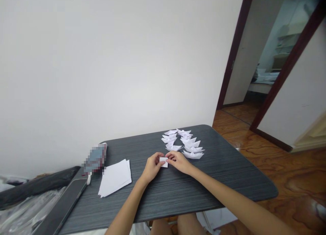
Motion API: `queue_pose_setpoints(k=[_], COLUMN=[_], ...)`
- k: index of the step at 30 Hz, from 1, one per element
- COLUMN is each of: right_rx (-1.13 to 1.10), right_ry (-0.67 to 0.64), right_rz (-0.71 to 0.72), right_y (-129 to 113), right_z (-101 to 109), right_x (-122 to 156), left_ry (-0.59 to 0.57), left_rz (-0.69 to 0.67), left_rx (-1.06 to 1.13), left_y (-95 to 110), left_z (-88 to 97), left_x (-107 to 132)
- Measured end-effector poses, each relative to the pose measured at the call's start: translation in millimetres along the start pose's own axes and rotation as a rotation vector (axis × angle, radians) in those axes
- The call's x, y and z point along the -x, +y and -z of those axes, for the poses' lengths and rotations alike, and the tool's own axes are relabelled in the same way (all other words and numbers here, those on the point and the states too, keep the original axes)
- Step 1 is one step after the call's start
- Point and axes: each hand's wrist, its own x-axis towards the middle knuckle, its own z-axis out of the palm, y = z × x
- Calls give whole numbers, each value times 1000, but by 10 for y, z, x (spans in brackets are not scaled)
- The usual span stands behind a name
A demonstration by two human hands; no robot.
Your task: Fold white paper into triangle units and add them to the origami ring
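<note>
My left hand and my right hand meet over the middle of a dark grey wood-grain table. Both pinch a small folded piece of white paper between their fingertips, held just above the tabletop. Just beyond my right hand lie several folded white paper boats in two rows. A stack of white paper sheets lies to the left of my left hand.
A blurred-out object sits at the table's far left corner, against the white wall. A dark flat device lies along the left edge. Right of the table are a wooden floor and an open doorway.
</note>
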Motion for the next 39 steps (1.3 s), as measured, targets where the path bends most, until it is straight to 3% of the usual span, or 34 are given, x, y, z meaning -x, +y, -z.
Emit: queue_pose_setpoints(k=[6,9,14,25,39], right_rx=[34,-6,-208,18,-167], right_ry=[49,91,32,68,-2], right_rz=[76,116,113,192,143], right_y=[-176,-209,-163,-143,-93], right_z=[88,103,36,82,62], right_x=[-134,-143,-97,-23,-69], left_ry=[227,278,264,243,251], left_rz=[-82,-72,-63,-148,-282], left_rx=[104,140,190,-1,-32], left_y=[60,37,21,149,100], left_z=[-14,-34,-39,41,35], left_x=[-22,-25,-14,17,19])
